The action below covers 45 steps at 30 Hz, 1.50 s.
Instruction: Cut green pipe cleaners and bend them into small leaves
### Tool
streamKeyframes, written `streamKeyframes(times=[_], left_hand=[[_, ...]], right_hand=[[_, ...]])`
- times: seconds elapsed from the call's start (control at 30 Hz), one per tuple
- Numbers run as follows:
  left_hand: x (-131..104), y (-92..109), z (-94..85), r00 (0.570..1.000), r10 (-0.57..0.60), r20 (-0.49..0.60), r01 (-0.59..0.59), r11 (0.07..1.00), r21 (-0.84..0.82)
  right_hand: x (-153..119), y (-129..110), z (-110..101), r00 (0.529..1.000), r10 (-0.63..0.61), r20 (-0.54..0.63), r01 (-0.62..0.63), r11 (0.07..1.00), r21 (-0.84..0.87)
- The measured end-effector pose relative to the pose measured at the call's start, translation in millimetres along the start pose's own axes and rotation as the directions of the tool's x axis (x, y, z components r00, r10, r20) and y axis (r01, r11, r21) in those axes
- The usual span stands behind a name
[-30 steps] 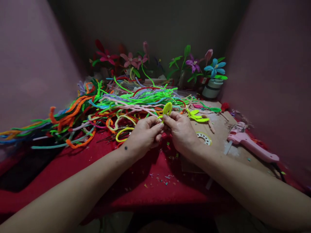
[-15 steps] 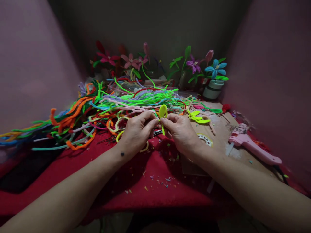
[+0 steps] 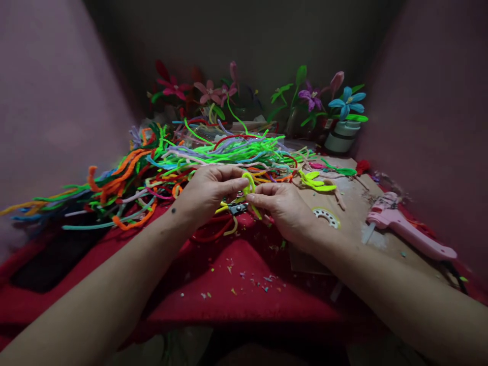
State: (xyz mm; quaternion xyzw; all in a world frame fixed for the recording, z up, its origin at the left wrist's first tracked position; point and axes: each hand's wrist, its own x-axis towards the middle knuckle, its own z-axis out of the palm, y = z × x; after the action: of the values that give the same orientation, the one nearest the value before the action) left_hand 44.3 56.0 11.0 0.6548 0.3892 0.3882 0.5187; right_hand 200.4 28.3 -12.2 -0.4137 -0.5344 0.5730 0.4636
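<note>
A yellow pipe cleaner (image 3: 249, 182), bent into a loop with a tail pointing down, is pinched between my two hands above the table. My left hand (image 3: 208, 195) has thumb and forefinger closed at the loop's left side. The thumb and fingers of my right hand (image 3: 280, 208) grip it lower down, where the loop meets the tail. Just beneath lies a pair of pliers or cutters (image 3: 238, 208), partly covered by my hands. Some yellow looped petals (image 3: 316, 182) rest on the cardboard to the right.
A tangled heap of coloured pipe cleaners (image 3: 221, 152) spreads behind and left. On the cardboard (image 3: 351, 203) lie a pink glue gun (image 3: 412, 229) and a round tape roll (image 3: 326, 218). Pipe-cleaner flowers (image 3: 346, 103) stand at the back; fuzz scraps litter the red cloth (image 3: 213, 310).
The loop has turned and tipped left, now seen narrower. My left fingers have moved up from its base to its side. The view has shifted slightly.
</note>
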Motion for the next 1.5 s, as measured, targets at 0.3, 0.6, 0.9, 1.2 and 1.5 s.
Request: streamKeyframes(times=[0.3,0.6,0.9,1.2,1.5], left_hand=[[0.0,5.2,-7.4,0.968,-0.014,0.252,0.0,0.998,0.056],[-2.0,6.2,-1.0,0.994,-0.003,0.11,-0.015,0.987,0.16],[-3.5,11.6,0.0,0.988,-0.041,0.151,-0.003,0.959,0.284],[-5.2,15.2,4.6,0.986,0.117,0.12,-0.156,0.903,0.4],[-5.0,7.4,-0.3,0.995,-0.097,0.037,0.098,0.995,-0.01]], right_hand=[[1.7,-1.0,-4.0,0.992,0.09,0.089,-0.098,0.991,0.092],[0.5,-4.0,-4.6,0.988,0.068,0.141,-0.083,0.991,0.106],[2.4,3.9,-3.6,0.995,0.061,0.082,-0.074,0.983,0.169],[4.0,-1.1,-4.5,0.98,0.151,0.128,-0.173,0.967,0.189],[-1.1,-7.6,-1.9,0.986,0.125,0.109,-0.13,0.99,0.046]])
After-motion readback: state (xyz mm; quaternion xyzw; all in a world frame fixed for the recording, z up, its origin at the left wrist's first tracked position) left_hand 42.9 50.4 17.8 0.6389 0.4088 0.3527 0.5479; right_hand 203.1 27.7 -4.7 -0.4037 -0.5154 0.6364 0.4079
